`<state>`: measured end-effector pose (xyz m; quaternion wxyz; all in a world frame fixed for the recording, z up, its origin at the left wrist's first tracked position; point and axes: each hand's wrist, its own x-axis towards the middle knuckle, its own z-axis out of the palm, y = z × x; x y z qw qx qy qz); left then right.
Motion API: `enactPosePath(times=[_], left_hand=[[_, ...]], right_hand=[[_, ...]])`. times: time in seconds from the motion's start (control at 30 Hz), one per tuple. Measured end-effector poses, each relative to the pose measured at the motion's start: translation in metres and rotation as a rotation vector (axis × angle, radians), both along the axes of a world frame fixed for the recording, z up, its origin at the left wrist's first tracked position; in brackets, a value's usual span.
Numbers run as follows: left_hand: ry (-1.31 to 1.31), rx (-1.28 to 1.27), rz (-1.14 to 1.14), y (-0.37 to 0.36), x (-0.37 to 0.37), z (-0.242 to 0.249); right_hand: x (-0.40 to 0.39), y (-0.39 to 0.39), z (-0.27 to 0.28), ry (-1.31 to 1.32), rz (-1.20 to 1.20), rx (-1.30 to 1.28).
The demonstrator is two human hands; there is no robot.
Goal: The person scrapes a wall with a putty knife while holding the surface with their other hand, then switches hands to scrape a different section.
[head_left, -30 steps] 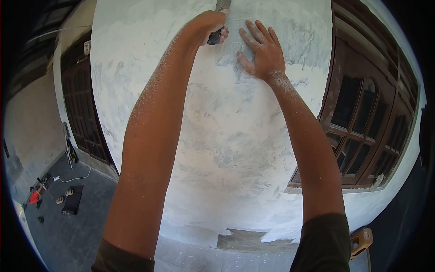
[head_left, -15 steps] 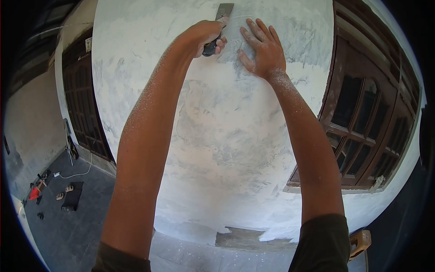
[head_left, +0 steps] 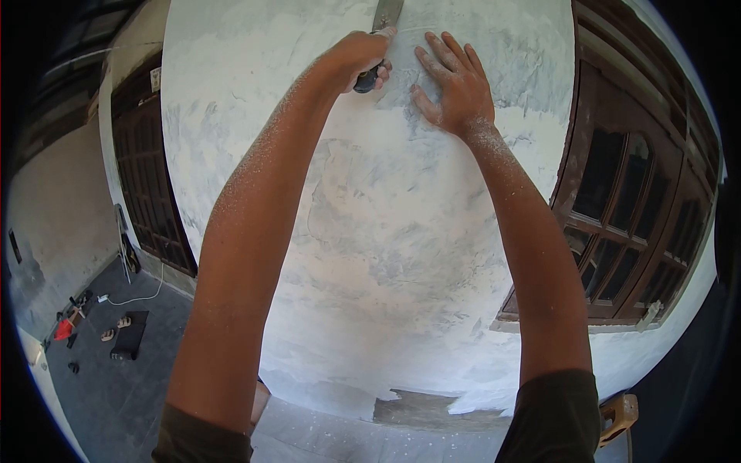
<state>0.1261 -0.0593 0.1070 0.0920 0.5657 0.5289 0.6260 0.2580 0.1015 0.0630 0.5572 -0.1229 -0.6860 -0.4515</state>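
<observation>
A putty knife [head_left: 387, 14] with a wide metal blade and a dark handle is held in my left hand [head_left: 366, 60], high on the wall. My left fingers wrap round the handle, and the blade points upward against the wall surface. To the right of it, my right hand [head_left: 457, 85] lies on the white and grey patchy wall [head_left: 370, 208], its fingers spread and holding nothing. Pale dust coats both hands and forearms. The far end of the blade reaches the top edge of the view.
A brown wooden window [head_left: 617, 185] is on the right, a dark door [head_left: 150, 170] on the left. On the grey floor lie a dark mat [head_left: 130, 336], sandals [head_left: 108, 334], a white cable [head_left: 143, 298] and a red item [head_left: 63, 329]. A wooden stool [head_left: 620, 417] stands lower right.
The putty knife and my left hand have shifted slightly right, with the blade now tilted a little more and higher in view. The whole scene has moved slightly right in view.
</observation>
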Motion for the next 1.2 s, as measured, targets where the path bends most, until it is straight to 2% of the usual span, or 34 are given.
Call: enactPosePath(times=[0.07, 0.13, 0.27, 0.33, 0.4, 0.47, 0.53, 0.6, 0.67, 0.83, 0.87, 1.0, 1.07, 1.2], left_hand=[[0.017, 0.059, -0.037, 0.007, -0.007, 0.019], [0.029, 0.083, -0.019, 0.003, -0.007, 0.015], [0.006, 0.019, 0.032, 0.010, -0.009, -0.034], [-0.045, 0.046, 0.016, 0.009, -0.008, -0.021], [0.013, 0.050, 0.007, 0.009, -0.011, 0.009], [0.011, 0.057, -0.020, 0.015, -0.013, 0.018], [0.022, 0.085, -0.021, 0.009, -0.010, 0.002], [0.010, 0.009, -0.045, 0.005, -0.007, -0.026], [0.027, -0.013, 0.029, 0.008, -0.005, -0.035], [-0.036, 0.128, -0.016, 0.021, -0.004, 0.007], [-0.028, 0.133, -0.016, 0.020, -0.003, 0.009], [-0.052, 0.079, -0.040, 0.020, -0.006, -0.034], [-0.006, 0.039, -0.007, 0.020, -0.011, -0.023], [-0.048, 0.147, 0.002, 0.021, -0.003, 0.000]], right_hand=[[-0.001, 0.001, 0.001, 0.002, -0.017, 0.010], [-0.001, 0.000, 0.001, 0.001, -0.027, 0.004], [0.000, -0.002, 0.000, 0.002, -0.066, 0.015], [-0.002, -0.002, 0.001, 0.007, -0.052, 0.015], [0.000, -0.001, 0.000, 0.001, -0.051, 0.012], [0.000, -0.001, 0.000, 0.003, -0.041, 0.003], [0.000, -0.001, 0.000, 0.002, -0.040, 0.004], [0.000, -0.001, 0.001, -0.003, -0.032, 0.007], [-0.001, 0.000, 0.000, 0.010, 0.053, 0.002], [-0.001, 0.000, 0.000, 0.004, 0.072, 0.004], [0.000, 0.000, 0.000, 0.004, 0.069, -0.005], [-0.001, 0.000, -0.001, 0.008, 0.041, -0.021], [-0.004, 0.005, 0.001, 0.016, 0.013, 0.031], [-0.004, 0.004, 0.001, 0.020, 0.026, 0.042]])
